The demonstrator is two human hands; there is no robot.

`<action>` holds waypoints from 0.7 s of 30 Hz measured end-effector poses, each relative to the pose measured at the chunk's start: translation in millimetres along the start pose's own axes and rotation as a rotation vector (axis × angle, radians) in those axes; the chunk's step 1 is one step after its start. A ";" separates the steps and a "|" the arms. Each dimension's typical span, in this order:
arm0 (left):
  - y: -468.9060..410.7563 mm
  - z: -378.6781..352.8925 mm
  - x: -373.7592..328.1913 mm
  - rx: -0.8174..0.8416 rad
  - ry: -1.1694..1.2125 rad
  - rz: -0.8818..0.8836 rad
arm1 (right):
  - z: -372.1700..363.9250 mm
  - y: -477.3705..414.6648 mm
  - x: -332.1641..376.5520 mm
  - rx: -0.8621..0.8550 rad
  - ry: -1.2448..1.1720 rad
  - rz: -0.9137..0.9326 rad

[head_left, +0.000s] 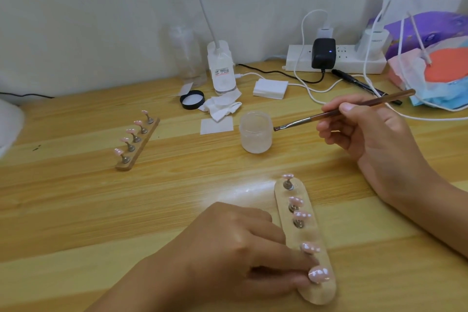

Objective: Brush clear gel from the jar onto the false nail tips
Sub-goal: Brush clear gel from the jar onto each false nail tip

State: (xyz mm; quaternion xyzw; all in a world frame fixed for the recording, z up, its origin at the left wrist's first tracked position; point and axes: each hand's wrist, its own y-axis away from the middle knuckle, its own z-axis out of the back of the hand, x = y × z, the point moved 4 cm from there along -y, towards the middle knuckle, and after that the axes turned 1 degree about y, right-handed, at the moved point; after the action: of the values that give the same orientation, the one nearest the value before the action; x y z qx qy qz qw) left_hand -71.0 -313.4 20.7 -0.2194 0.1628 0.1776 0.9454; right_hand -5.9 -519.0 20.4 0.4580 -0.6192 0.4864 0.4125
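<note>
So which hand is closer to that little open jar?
Right. The right hand is just to the right of the jar, holding a brush whose tip is beside the jar's rim. The left hand is nearer the camera, holding the near nail stand.

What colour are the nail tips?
Glossy pale pink nail tips, clearest in the head view.

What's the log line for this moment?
right grip: holds brown wooden brush, bristles beside open frosted jar | left grip: holds pale wooden holder of pink nail tips
</note>
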 end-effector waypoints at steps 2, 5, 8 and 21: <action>-0.1 -2.1 -4.3 0.034 -0.027 -0.002 | 0.8 0.2 -0.1 0.001 0.012 0.006; -1.4 -3.9 -9.0 0.048 -0.097 -0.044 | 1.8 0.6 -0.6 0.007 0.030 0.023; -0.6 -3.8 -12.6 0.068 -0.291 -0.141 | 2.2 0.9 -1.0 0.005 0.036 0.036; -6.9 25.5 34.3 -0.767 0.859 0.506 | -4.0 7.5 5.9 -0.003 0.117 0.156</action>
State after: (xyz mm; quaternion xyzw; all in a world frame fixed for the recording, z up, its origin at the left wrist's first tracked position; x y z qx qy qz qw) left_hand -32.0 -298.0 31.6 -0.5491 0.4997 0.3377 0.5785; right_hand -14.3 -515.2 25.0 0.3785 -0.6285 0.5420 0.4098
